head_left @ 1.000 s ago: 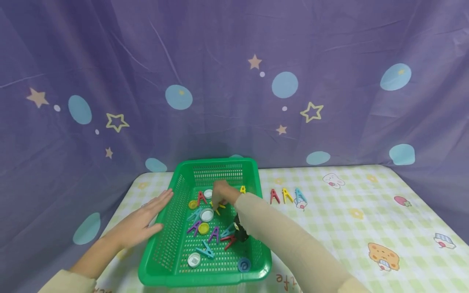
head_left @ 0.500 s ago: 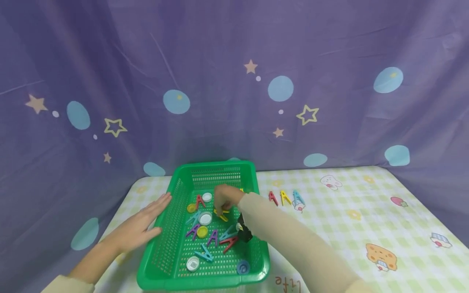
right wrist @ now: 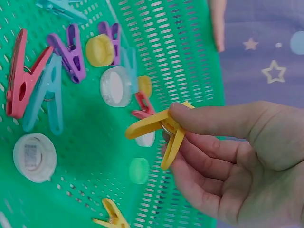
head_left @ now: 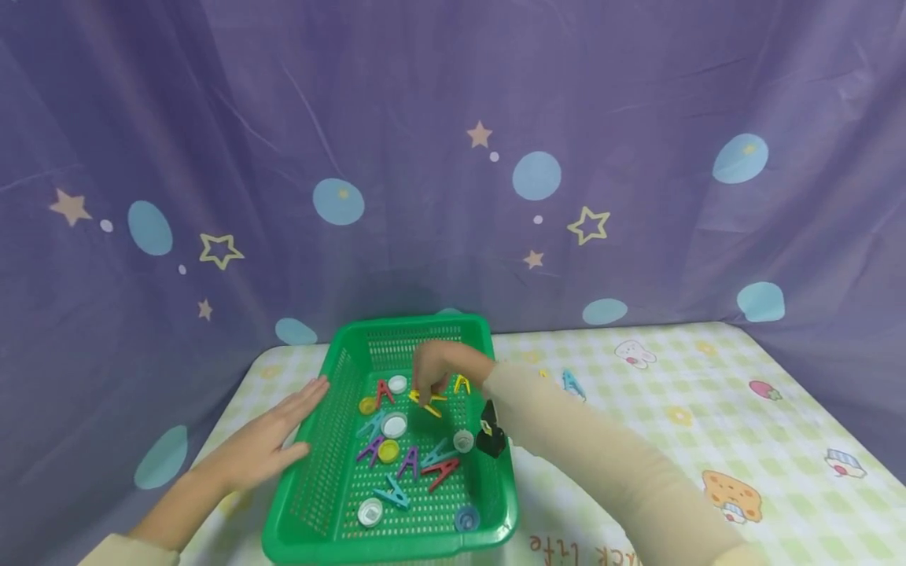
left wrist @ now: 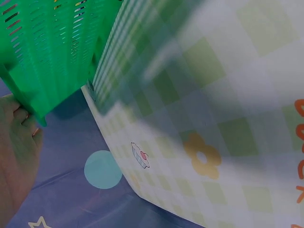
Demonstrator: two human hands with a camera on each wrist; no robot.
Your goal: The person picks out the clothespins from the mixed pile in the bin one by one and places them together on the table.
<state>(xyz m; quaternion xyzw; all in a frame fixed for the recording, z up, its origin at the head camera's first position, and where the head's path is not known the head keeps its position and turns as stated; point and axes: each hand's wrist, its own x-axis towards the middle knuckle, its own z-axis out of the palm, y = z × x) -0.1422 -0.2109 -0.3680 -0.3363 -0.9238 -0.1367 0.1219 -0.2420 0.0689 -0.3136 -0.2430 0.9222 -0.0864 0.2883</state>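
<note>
My right hand (head_left: 435, 369) pinches a yellow clothespin (right wrist: 164, 130) between thumb and fingers, above the inside of a green basket (head_left: 389, 546). Its legs point away from the palm in the right wrist view. My left hand (head_left: 265, 444) lies against the basket's left rim with straight fingers; in the left wrist view its fingertips touch the rim. Within the basket lie red, purple, blue and yellow clothespins, among them a purple clothespin (head_left: 409, 462) and a red clothespin (head_left: 442, 472). Bottle caps lie among them, such as a white cap (head_left: 394, 425) and a yellow cap (head_left: 388, 450).
On the checkered tablecloth (head_left: 637, 440), right of the basket, lies a blue clothespin (head_left: 573, 384); the right sleeve hides most of what is beside it. A purple curtain (head_left: 396, 157) hangs behind the table. A green cap (right wrist: 139, 171) lies deep in the basket.
My right hand has lifted the yellow clothespin from the basket floor and shifted slightly to the right. The sleeve now covers the red clothespin on the table. The left hand stays at the rim.
</note>
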